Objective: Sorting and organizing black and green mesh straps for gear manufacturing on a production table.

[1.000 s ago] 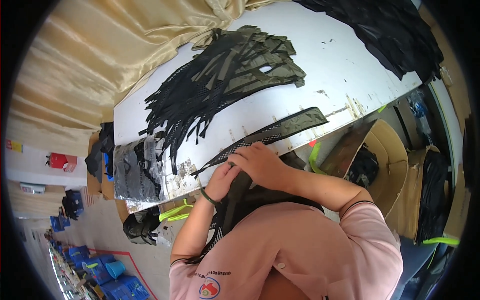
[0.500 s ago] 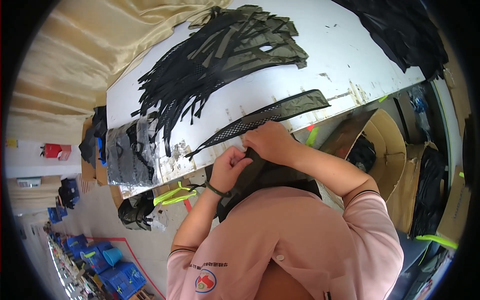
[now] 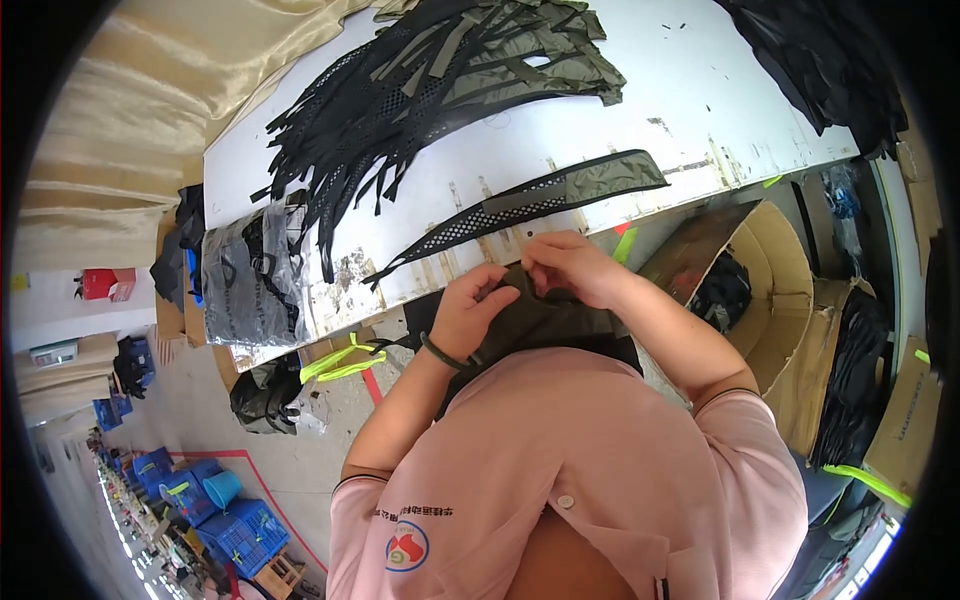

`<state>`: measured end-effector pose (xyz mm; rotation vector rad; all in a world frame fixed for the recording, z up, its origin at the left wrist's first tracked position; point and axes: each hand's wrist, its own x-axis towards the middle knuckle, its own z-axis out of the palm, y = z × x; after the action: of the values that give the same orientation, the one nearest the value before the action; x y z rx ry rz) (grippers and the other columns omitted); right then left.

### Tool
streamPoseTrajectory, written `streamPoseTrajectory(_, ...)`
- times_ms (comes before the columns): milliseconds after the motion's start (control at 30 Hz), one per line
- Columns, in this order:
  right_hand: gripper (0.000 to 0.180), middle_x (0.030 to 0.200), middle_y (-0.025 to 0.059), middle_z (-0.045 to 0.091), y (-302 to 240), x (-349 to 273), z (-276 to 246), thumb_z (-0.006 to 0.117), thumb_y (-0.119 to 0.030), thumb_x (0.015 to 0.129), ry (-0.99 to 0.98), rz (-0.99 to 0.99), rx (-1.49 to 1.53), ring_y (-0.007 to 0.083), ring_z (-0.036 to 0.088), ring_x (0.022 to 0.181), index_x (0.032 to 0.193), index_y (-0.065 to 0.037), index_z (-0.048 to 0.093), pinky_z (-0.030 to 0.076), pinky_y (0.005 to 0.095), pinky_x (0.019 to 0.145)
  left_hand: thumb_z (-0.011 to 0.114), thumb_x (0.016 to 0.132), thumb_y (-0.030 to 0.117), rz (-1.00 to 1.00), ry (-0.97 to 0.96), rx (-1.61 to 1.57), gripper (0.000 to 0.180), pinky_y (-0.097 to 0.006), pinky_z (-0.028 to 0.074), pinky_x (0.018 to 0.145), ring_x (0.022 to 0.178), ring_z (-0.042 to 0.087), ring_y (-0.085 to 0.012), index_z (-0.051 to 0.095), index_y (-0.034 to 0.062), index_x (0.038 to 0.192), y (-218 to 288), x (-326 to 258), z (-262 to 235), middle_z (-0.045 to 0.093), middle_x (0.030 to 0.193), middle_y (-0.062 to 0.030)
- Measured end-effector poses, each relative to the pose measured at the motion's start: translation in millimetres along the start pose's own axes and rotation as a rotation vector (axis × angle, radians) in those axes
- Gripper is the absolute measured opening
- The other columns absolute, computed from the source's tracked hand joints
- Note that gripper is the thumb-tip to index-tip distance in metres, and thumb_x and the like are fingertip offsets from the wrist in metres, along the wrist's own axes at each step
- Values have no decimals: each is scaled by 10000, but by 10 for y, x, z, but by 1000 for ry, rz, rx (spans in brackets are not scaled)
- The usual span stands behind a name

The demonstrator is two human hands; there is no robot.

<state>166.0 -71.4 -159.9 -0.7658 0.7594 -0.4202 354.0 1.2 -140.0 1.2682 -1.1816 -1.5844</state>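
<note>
Lying at the white surface (image 3: 700,90)'s left end is a plastic-wrapped dark bundle (image 3: 250,275). Just below the surface's near edge, the left hand (image 3: 470,310) and right hand (image 3: 570,265) pinch a dark olive fabric piece (image 3: 545,320), fingers clenched on its top edge. Above them lies a mesh strap (image 3: 530,205).

one mesh strap (image 3: 520,205) on one white table (image 3: 700,90), two cardboard boxes (image 3: 770,270).

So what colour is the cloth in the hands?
Dark olive green cloth, seen in the head view.
</note>
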Motion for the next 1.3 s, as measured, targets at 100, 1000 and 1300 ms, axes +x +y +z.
streamPoseTrajectory(100,250,984,55,589,4,-119,-38,498,-205,908,-178,100,76,139,570,829,1053,-13,569,475,266,710,581,823,7,2,72,-152,135,-194,421,680,750,521,-56,581,1,958,-78,45,-108,578,811,22)
streamPoseTrajectory(1000,132,689,-1,493,31,-419,80,573,44,805,89,-128,-497,89,506,590,848,-41,482,443,232,565,631,811,325,178,-30,241,352,-334,470,657,707,597,-219,622,12,973,-353,2,38,631,799,-153)
streamPoseTrajectory(1300,311,841,164,639,-14,-1102,-745,708,-289,726,261,365,-1698,327,618,813,923,-65,619,473,404,701,646,804,233,476,-99,711,235,-339,469,708,798,583,-261,589,67,961,-634,-87,-185,584,842,-120)
